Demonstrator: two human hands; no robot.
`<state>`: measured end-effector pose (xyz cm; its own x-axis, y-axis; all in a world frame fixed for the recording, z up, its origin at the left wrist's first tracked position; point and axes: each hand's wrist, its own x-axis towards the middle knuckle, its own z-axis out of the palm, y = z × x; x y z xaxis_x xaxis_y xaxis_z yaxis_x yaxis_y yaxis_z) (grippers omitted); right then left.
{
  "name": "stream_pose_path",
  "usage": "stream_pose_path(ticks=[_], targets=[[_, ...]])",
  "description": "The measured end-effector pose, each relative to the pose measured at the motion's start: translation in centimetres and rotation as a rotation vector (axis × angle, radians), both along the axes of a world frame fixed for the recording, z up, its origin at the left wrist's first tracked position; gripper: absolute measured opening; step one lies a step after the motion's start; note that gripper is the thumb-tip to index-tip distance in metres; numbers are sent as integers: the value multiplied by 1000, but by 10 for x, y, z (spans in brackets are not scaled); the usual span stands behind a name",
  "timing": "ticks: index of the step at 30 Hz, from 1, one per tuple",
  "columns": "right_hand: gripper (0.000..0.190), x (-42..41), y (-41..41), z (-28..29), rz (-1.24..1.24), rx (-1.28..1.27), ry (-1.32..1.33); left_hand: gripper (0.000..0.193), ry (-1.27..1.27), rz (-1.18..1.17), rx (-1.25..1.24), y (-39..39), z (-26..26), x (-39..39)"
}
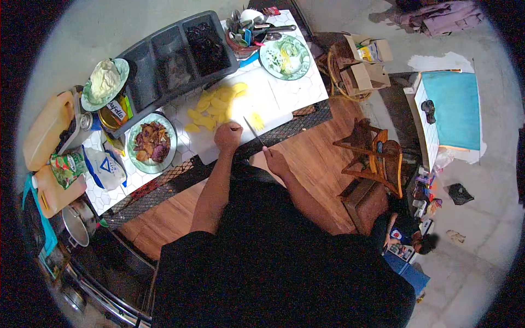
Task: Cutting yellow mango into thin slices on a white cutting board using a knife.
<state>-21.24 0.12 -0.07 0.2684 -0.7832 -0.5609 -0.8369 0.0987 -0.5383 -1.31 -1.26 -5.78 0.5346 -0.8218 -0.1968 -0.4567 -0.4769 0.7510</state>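
Note:
My right hand (277,161) grips a kitchen knife (255,133), its blade slanting up and left over a white cutting board (281,119). My left hand (228,137) rests curled at the board's near edge, left of the knife; nothing shows in its fingers. Yellow cut pieces (213,105), perhaps potato, lie heaped beyond that hand. Past the knife tip sits a small pile of thinly cut yellow bits (257,121). Bright light washes out the board's middle. A green-rimmed plate (172,141) at left carries browned and purplish food.
A grey compartmented bin (172,29) stands behind the board. Utensils fill a basket (243,50) beside a plate of chopped greens (305,67). Packets, a can (86,121) and jugs (51,131) crowd the left end. Right are a wooden chair (379,149) and a seated person (404,233).

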Motion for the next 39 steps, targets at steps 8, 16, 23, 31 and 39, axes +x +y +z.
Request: stream_pose_path(ticks=[8, 16, 23, 31, 39], targets=[[52, -3, 2, -2, -99, -89, -53, 9, -91, 17, 2, 0, -7, -1], [48, 1, 15, 8, -29, -17, -127, 11, -129, -9, -135, 6, -12, 16], [52, -2, 7, -15, -78, -58, -102, 16, 77, -32, -231, 22, 16, 39], [50, -7, 10, -19, -230, -285, -226, 22, -149, -95, -14, -20, 53, 49], [48, -18, 45, -18, -246, -257, -188, 37, -388, -395, -267, -73, 39, 77]])
